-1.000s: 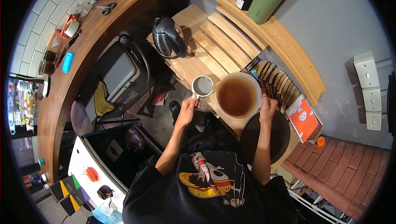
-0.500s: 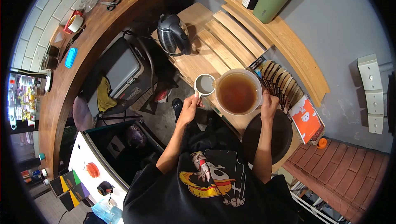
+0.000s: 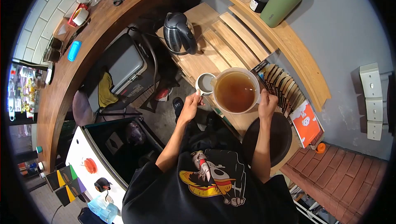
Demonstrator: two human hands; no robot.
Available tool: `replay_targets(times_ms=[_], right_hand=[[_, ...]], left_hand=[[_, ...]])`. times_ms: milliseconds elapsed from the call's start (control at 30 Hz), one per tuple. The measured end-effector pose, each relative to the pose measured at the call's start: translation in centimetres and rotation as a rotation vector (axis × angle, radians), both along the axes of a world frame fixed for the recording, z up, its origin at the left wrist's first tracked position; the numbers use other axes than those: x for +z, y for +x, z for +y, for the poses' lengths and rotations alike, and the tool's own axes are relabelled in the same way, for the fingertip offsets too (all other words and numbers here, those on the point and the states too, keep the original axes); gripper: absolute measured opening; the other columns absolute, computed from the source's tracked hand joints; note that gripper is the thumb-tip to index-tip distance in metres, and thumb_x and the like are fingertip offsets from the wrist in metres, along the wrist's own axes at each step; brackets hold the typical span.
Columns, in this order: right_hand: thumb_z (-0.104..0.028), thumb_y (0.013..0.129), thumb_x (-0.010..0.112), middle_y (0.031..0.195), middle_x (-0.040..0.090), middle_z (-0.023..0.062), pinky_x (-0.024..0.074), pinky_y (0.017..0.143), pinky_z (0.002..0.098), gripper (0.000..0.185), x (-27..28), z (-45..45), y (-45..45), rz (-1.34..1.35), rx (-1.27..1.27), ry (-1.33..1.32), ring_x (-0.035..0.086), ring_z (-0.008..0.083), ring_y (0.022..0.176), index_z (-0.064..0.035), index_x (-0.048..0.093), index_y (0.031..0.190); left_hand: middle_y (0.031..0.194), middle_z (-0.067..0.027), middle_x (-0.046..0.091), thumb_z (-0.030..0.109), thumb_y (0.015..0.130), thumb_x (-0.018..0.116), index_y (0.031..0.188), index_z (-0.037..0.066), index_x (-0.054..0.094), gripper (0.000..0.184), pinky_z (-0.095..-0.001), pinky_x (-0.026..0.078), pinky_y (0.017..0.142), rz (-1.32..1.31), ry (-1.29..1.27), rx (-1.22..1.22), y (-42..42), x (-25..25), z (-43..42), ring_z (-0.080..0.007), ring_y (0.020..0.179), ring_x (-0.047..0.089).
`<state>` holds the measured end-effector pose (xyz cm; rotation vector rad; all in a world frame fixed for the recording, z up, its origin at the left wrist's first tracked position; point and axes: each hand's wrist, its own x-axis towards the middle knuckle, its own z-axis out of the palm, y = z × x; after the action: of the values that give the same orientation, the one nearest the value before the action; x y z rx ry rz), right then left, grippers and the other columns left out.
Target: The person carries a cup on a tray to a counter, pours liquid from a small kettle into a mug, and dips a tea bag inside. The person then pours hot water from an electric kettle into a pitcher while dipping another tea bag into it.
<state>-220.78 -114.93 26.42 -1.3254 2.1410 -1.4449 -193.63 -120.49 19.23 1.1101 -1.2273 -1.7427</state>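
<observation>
My left hand [image 3: 191, 105] is closed around the handle of a small white mug [image 3: 206, 84]. In my right hand [image 3: 267, 100] is the handle of a clear plastic pitcher [image 3: 236, 112] filled with brown liquid [image 3: 235, 91]. The pitcher's spout meets or overlaps the mug's right rim; whether liquid is flowing I cannot tell. The mug's inside looks pale grey. Both vessels are held above the front of a slatted wooden table [image 3: 210, 57], side by side. Below my right forearm lies a dark round tray or seat [image 3: 278, 139].
A black electric kettle [image 3: 179, 34] stands on the table. Several books [image 3: 278, 77] and an orange notebook [image 3: 306, 121] line the right side. A green bottle [image 3: 284, 1] is on the wall shelf. To the left are an open white-edged cooler [image 3: 95, 162] and a grey case [image 3: 123, 67].
The view has shifted slightly, so the surroundings sit a little lower and mostly farther right. Both hands keep hold of the mug and the pitcher, which stay close together.
</observation>
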Motion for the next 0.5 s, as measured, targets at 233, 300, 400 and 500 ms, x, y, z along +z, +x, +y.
replay_targets(times_ms=[233, 300, 400, 500], right_hand=[[-0.016, 0.091, 0.051, 0.051, 0.024, 0.0026, 0.0182, 0.048, 0.0350, 0.043, 0.9, -0.7, 1.0, 0.046, 0.045, -0.032, 0.026, 0.0105, 0.048, 0.0012, 0.032, 0.057], [-0.016, 0.091, 0.051, 0.051, 0.024, 0.0030, 0.0185, 0.048, 0.0353, 0.043, 1.3, -0.9, 1.4, 0.027, 0.056, -0.029, 0.026, 0.0108, 0.048, 0.0015, 0.032, 0.057], [-0.015, 0.091, 0.050, 0.050, 0.024, 0.0038, 0.0191, 0.047, 0.0359, 0.043, 1.2, -1.1, 1.5, 0.024, 0.066, -0.021, 0.026, 0.0113, 0.047, 0.0023, 0.033, 0.057], [-0.015, 0.092, 0.050, 0.050, 0.024, 0.0049, 0.0197, 0.047, 0.0365, 0.042, 1.2, -1.4, 1.7, 0.045, 0.073, -0.030, 0.027, 0.0120, 0.046, 0.0029, 0.033, 0.057]], left_hand=[[0.072, 0.0005, 0.044, 0.038, 0.102, 0.035, 0.075, 0.003, 0.048, 0.047, -0.0291, 0.047, 0.071, 0.032, 0.017, 0.019, 0.3, -0.6, -0.2, -0.0101, 0.068, 0.047], [0.072, 0.0003, 0.044, 0.039, 0.102, 0.035, 0.074, 0.003, 0.048, 0.046, -0.0287, 0.047, 0.071, 0.023, 0.021, 0.030, 0.3, -0.3, -0.1, -0.0103, 0.069, 0.046], [0.072, 0.0002, 0.044, 0.039, 0.101, 0.035, 0.074, 0.004, 0.046, 0.046, -0.0282, 0.046, 0.072, 0.064, 0.025, 0.047, 0.4, -1.1, -0.2, -0.0105, 0.069, 0.046], [0.073, 0.0001, 0.045, 0.039, 0.101, 0.036, 0.074, 0.005, 0.046, 0.045, -0.0280, 0.046, 0.072, 0.061, 0.042, 0.052, 0.6, -1.2, -0.3, -0.0106, 0.069, 0.046]])
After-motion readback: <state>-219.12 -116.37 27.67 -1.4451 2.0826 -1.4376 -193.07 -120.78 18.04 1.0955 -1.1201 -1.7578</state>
